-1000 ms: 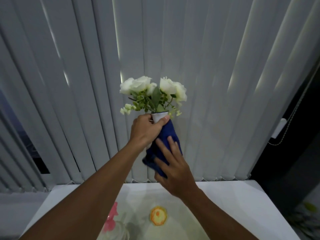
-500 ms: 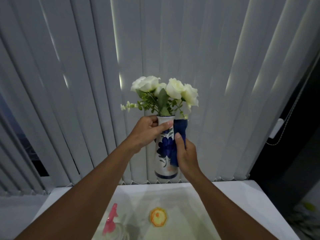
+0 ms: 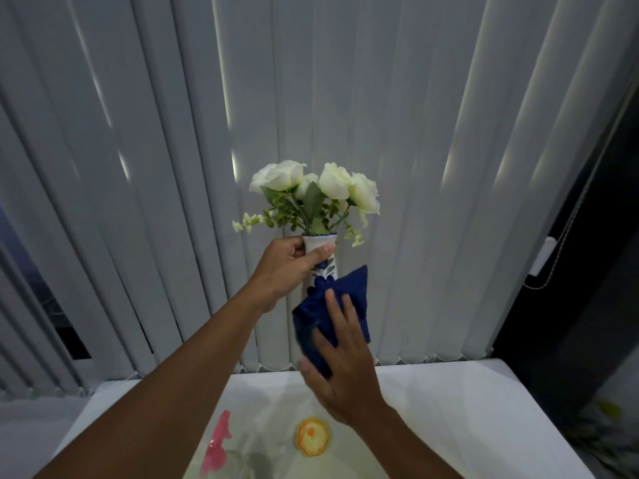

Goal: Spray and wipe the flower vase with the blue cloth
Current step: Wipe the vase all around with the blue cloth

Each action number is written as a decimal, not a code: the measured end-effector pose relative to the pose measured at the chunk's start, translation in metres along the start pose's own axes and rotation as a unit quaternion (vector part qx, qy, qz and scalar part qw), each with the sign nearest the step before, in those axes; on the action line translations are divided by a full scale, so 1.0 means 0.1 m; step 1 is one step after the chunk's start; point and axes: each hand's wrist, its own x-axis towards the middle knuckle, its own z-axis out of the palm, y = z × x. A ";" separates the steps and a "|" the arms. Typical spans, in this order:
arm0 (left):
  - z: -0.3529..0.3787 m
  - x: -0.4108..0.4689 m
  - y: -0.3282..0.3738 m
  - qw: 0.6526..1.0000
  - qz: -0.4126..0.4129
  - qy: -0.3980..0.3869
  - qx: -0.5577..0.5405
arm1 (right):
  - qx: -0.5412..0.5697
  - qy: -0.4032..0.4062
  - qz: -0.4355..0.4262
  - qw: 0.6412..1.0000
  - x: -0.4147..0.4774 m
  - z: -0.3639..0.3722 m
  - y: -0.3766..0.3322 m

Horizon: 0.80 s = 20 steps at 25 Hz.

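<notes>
I hold a white vase (image 3: 325, 264) with blue flower painting up in the air in front of the blinds. White roses (image 3: 311, 183) with green leaves stick out of its top. My left hand (image 3: 288, 267) grips the vase around its neck. My right hand (image 3: 340, 361) presses the blue cloth (image 3: 340, 302) flat against the vase's lower body, which the cloth mostly hides. A spray bottle with a pink trigger (image 3: 218, 444) stands on the table below, near my left forearm.
A white table (image 3: 449, 409) lies below my arms, with a small orange-and-yellow round object (image 3: 311, 439) on it. Grey vertical blinds (image 3: 415, 167) fill the background, with a pull cord (image 3: 549, 264) at the right. Dark space lies to the far right.
My right hand slid the blue cloth from the vase's upper right side down over its lower body. The vase stayed up in my left hand's grip.
</notes>
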 end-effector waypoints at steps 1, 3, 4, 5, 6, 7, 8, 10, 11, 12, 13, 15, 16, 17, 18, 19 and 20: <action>0.00 0.00 -0.01 1.000 0.001 -0.004 0.001 | 0.012 -0.006 -0.010 1.000 -0.09 0.00 0.05; -0.02 -0.02 -0.01 1.000 0.001 -0.009 -0.005 | 0.095 -0.019 0.034 0.995 -0.27 -0.01 0.08; -0.02 -0.04 0.01 1.000 0.001 -0.012 -0.008 | 0.136 -0.022 0.067 0.988 -0.31 -0.02 0.07; -0.01 -0.05 0.02 1.000 0.003 -0.020 -0.008 | 0.166 -0.017 0.096 0.981 -0.29 -0.04 0.04; 0.00 -0.06 0.04 0.999 0.004 -0.031 -0.009 | 0.189 -0.007 0.121 0.974 -0.23 -0.05 -0.02; 0.02 -0.06 0.05 0.999 0.006 -0.044 -0.006 | 0.211 0.005 0.143 0.967 -0.11 -0.08 -0.07; 0.03 -0.07 0.06 0.998 0.009 -0.054 -0.002 | 0.236 0.020 0.166 0.957 0.02 -0.11 -0.11; 0.04 -0.08 0.07 0.997 0.015 -0.070 0.010 | 0.306 0.049 0.226 0.924 0.30 -0.22 -0.13; 0.03 -0.08 0.06 0.997 0.017 -0.073 0.015 | 0.337 0.056 0.256 0.904 0.40 -0.27 -0.09; 0.03 -0.08 0.06 0.997 0.014 -0.075 0.012 | 0.356 0.053 0.278 0.891 0.46 -0.31 -0.04; 0.02 -0.08 0.05 0.997 0.012 -0.074 0.005 | 0.362 0.042 0.283 0.887 0.48 -0.34 0.02; 0.02 -0.08 0.06 0.997 0.011 -0.075 -0.012 | 0.373 0.030 0.272 0.887 0.41 -0.34 0.09; 0.04 -0.09 0.07 0.997 0.011 -0.074 -0.013 | 0.381 0.034 0.271 0.883 0.36 -0.31 0.10; 0.06 -0.08 0.05 0.997 0.011 -0.073 -0.006 | 0.388 0.047 0.275 0.878 0.33 -0.27 0.11; 0.08 -0.09 0.05 0.998 0.006 -0.070 -0.001 | 0.390 0.065 0.281 0.874 0.30 -0.22 0.10; 0.11 -0.10 0.02 0.998 0.000 -0.065 0.009 | 0.390 0.083 0.288 0.871 0.29 -0.18 0.08; 0.14 -0.11 0.01 0.998 -0.004 -0.053 0.017 | 0.388 0.099 0.297 0.867 0.28 -0.14 0.05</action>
